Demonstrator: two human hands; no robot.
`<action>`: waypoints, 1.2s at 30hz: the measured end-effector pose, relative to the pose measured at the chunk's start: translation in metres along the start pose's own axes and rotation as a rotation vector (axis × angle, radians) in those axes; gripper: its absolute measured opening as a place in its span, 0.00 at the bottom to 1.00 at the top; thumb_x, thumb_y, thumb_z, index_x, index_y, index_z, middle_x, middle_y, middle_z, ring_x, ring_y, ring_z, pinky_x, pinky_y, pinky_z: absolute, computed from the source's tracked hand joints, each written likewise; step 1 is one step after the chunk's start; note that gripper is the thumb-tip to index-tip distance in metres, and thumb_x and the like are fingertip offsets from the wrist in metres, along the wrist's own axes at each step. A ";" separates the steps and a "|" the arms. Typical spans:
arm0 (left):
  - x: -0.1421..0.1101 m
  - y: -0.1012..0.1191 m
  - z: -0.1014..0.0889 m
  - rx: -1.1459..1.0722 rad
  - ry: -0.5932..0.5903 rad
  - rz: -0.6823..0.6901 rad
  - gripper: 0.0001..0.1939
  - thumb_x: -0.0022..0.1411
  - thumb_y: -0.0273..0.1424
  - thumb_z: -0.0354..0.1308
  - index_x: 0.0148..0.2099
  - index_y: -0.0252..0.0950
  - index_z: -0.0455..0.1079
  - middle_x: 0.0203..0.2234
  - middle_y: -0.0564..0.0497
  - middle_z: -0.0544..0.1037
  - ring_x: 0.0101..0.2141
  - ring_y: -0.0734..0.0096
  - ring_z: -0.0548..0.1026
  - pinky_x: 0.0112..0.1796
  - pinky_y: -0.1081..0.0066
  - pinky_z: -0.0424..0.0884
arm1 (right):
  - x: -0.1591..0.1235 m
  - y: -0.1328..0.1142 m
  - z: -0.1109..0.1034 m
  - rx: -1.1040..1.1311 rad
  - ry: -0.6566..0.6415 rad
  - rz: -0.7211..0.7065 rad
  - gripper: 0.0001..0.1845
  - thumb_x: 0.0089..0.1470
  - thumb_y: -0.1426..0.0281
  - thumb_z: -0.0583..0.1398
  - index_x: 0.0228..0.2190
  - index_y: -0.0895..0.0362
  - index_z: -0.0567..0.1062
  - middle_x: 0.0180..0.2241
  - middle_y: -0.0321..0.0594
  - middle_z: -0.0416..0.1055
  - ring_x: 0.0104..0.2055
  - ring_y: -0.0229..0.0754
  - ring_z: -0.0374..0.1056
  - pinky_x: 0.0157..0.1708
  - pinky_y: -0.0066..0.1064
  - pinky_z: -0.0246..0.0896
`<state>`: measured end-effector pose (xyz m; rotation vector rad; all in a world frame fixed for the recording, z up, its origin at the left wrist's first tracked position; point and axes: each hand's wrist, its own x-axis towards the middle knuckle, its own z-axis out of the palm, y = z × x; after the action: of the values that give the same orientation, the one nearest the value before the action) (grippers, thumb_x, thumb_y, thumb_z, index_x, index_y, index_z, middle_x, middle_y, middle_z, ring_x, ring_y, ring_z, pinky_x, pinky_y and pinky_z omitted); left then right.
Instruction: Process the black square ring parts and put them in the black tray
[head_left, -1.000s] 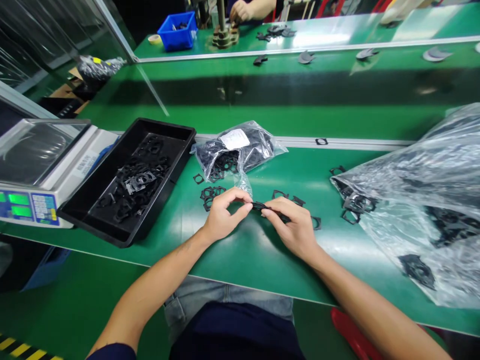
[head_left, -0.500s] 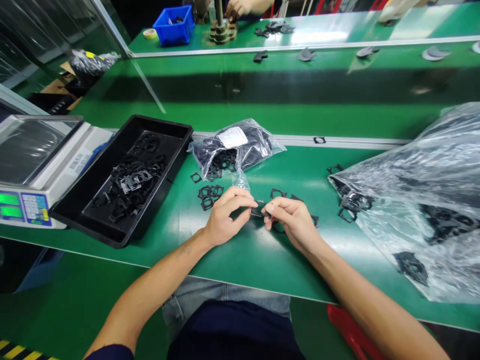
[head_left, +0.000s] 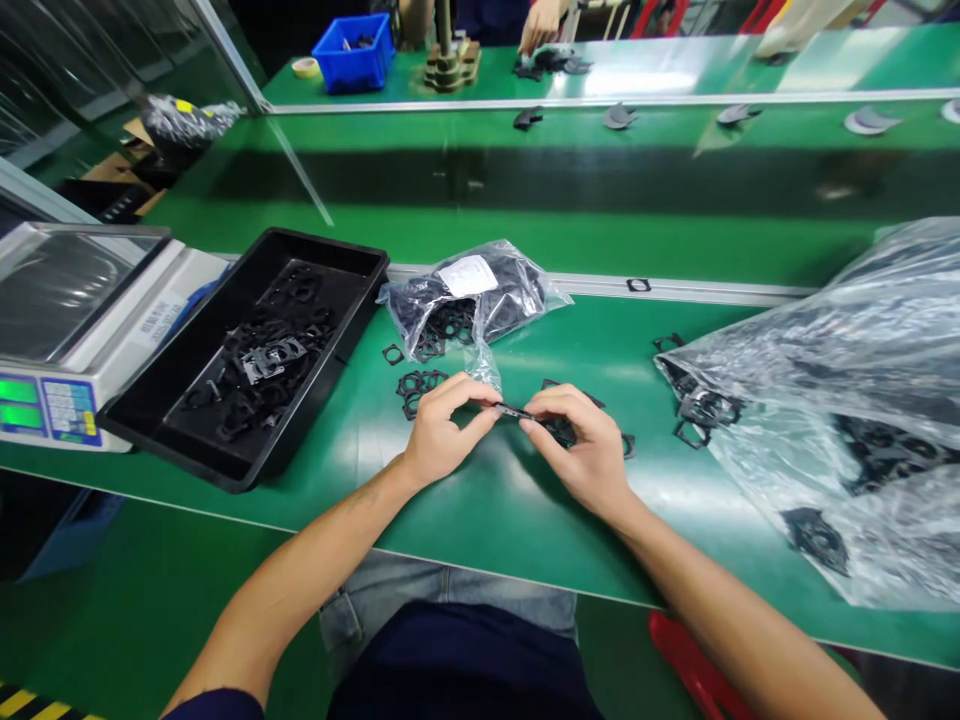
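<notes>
Between my hands is a thin black plastic part (head_left: 514, 411), seen nearly edge-on above the green table (head_left: 480, 530). My left hand (head_left: 448, 428) pinches its left end between thumb and fingers. At its right end, my right hand (head_left: 581, 440) grips it the same way, hiding that side. Small black square frames with round holes (head_left: 420, 385) lie just beyond my left hand. More black parts (head_left: 628, 445) lie beside and partly behind my right hand. A clear plastic bag of black frames (head_left: 480, 285) rests farther back, its mouth toward me.
At left, a black tray (head_left: 259, 470) holds loose black parts beside a digital scale (head_left: 67, 370). A large clear bag (head_left: 847, 370) spills black parts at right. Across a metal rail, a co-worker's hand (head_left: 544, 25) touches dark parts near a blue bin (head_left: 354, 55).
My right fingers shifted and curled at the black part half a second ago, and now pinch its end again. The part looks flatter and more edge-on. The co-worker's hand moved right to the dark parts.
</notes>
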<state>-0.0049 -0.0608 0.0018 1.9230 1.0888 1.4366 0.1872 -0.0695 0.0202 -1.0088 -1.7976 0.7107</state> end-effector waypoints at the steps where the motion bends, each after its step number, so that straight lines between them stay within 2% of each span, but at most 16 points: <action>1: -0.001 0.000 0.000 -0.006 -0.014 0.007 0.01 0.64 0.27 0.62 0.37 0.36 0.75 0.29 0.52 0.78 0.32 0.73 0.74 0.36 0.71 0.71 | 0.000 0.001 0.000 0.002 0.004 -0.008 0.01 0.61 0.70 0.63 0.35 0.53 0.75 0.35 0.41 0.76 0.37 0.45 0.72 0.41 0.39 0.70; 9: -0.003 -0.006 0.000 -0.071 -0.062 0.065 0.04 0.64 0.25 0.60 0.35 0.35 0.73 0.27 0.52 0.76 0.31 0.73 0.74 0.34 0.71 0.70 | 0.000 0.005 -0.002 -0.001 -0.056 -0.116 0.03 0.61 0.73 0.62 0.34 0.53 0.75 0.34 0.41 0.73 0.35 0.42 0.69 0.32 0.34 0.66; 13: -0.003 -0.005 0.001 -0.076 -0.050 0.000 0.04 0.63 0.27 0.63 0.34 0.35 0.72 0.27 0.52 0.75 0.30 0.73 0.73 0.33 0.71 0.69 | 0.001 0.004 -0.002 0.013 -0.033 -0.051 0.04 0.61 0.71 0.63 0.32 0.53 0.74 0.33 0.41 0.74 0.33 0.42 0.69 0.29 0.33 0.65; 19: -0.003 -0.003 0.003 -0.064 -0.072 -0.039 0.06 0.64 0.29 0.62 0.33 0.35 0.72 0.26 0.53 0.75 0.29 0.73 0.73 0.33 0.72 0.69 | 0.001 0.003 -0.002 0.035 -0.063 -0.018 0.04 0.62 0.69 0.63 0.32 0.53 0.74 0.33 0.41 0.73 0.32 0.41 0.68 0.28 0.32 0.64; 24: -0.002 -0.003 0.003 -0.054 -0.071 -0.064 0.05 0.64 0.30 0.62 0.35 0.35 0.73 0.27 0.52 0.77 0.29 0.74 0.74 0.34 0.72 0.70 | 0.001 0.002 0.002 0.127 -0.034 0.137 0.07 0.61 0.65 0.63 0.32 0.53 0.73 0.32 0.39 0.71 0.32 0.40 0.67 0.28 0.30 0.65; 29: -0.002 -0.003 0.002 -0.027 -0.051 -0.004 0.06 0.64 0.29 0.62 0.32 0.36 0.72 0.25 0.53 0.76 0.29 0.74 0.73 0.32 0.72 0.69 | 0.002 0.003 0.003 0.216 -0.054 0.262 0.12 0.57 0.60 0.66 0.29 0.54 0.73 0.32 0.38 0.69 0.31 0.39 0.67 0.27 0.29 0.66; 32: -0.003 -0.004 0.004 -0.088 -0.059 -0.102 0.08 0.63 0.32 0.63 0.32 0.35 0.72 0.26 0.53 0.76 0.29 0.74 0.74 0.33 0.72 0.70 | 0.002 0.007 0.003 0.276 -0.051 0.338 0.14 0.55 0.58 0.68 0.29 0.54 0.73 0.30 0.36 0.69 0.29 0.38 0.67 0.26 0.29 0.65; 36: -0.003 -0.009 0.007 -0.351 -0.077 -0.377 0.13 0.58 0.39 0.68 0.37 0.34 0.74 0.28 0.52 0.79 0.29 0.73 0.78 0.34 0.72 0.74 | 0.001 0.011 0.005 0.299 -0.055 0.382 0.16 0.55 0.56 0.67 0.32 0.54 0.73 0.26 0.35 0.70 0.26 0.38 0.67 0.25 0.30 0.66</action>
<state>-0.0010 -0.0578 -0.0096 1.4282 1.0179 1.2350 0.1864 -0.0630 0.0101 -1.1455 -1.4971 1.2131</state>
